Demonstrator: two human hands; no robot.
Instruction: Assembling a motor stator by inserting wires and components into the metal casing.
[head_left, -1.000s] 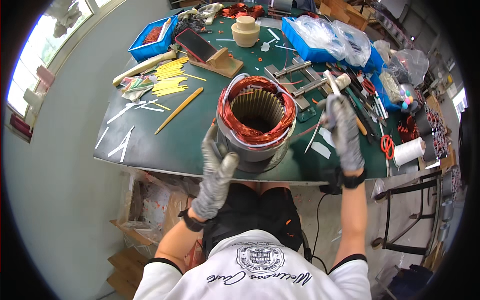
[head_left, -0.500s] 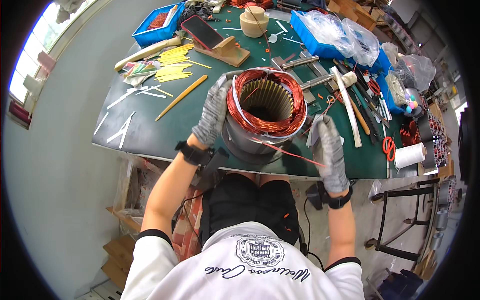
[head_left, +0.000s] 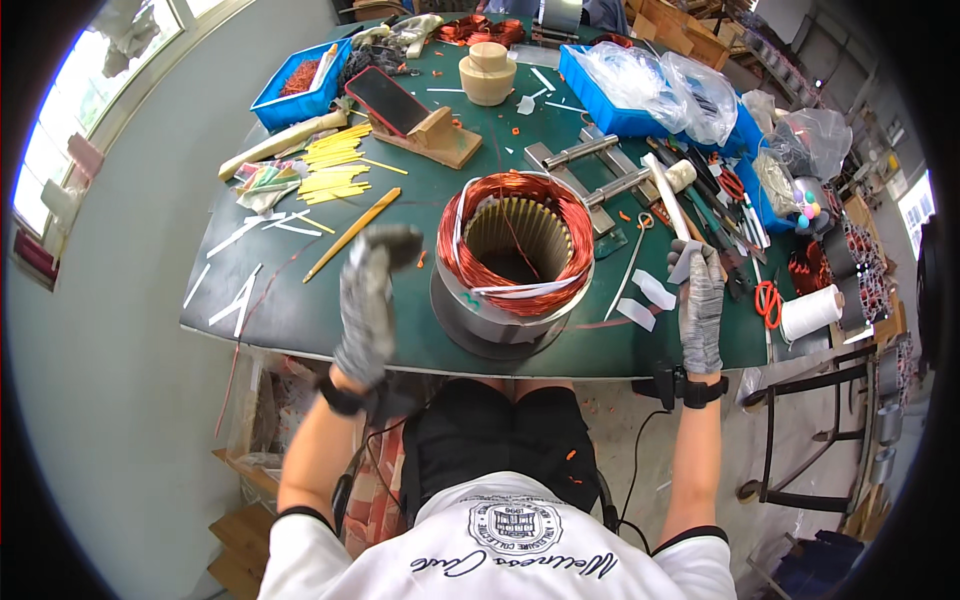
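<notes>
A motor stator (head_left: 520,312) stands on the green table in front of me, slotted bore facing up and tilted toward me. A ring of copper winding (head_left: 462,235) crowns it, with white banding around it. My left hand (head_left: 368,300), in a grey glove, is raised left of the stator and apart from it; motion smears its fingers. My right hand (head_left: 702,310), also gloved, is to the right of the stator, its fingers closed on a small grey paper piece (head_left: 682,264). White paper pieces (head_left: 650,295) lie between that hand and the stator.
A phone (head_left: 390,100) leans on a wooden stand (head_left: 440,140) beyond the stator. Yellow strips (head_left: 335,165) and a pointed wooden stick (head_left: 350,235) lie left. Blue bins (head_left: 612,95), tools, orange-handled scissors (head_left: 768,302) and a white thread spool (head_left: 812,312) are right.
My left hand has left the stator and moved left and down. My right hand has moved right with the grey paper piece; the red wire near it has gone. A thin red wire now hangs at the left.
</notes>
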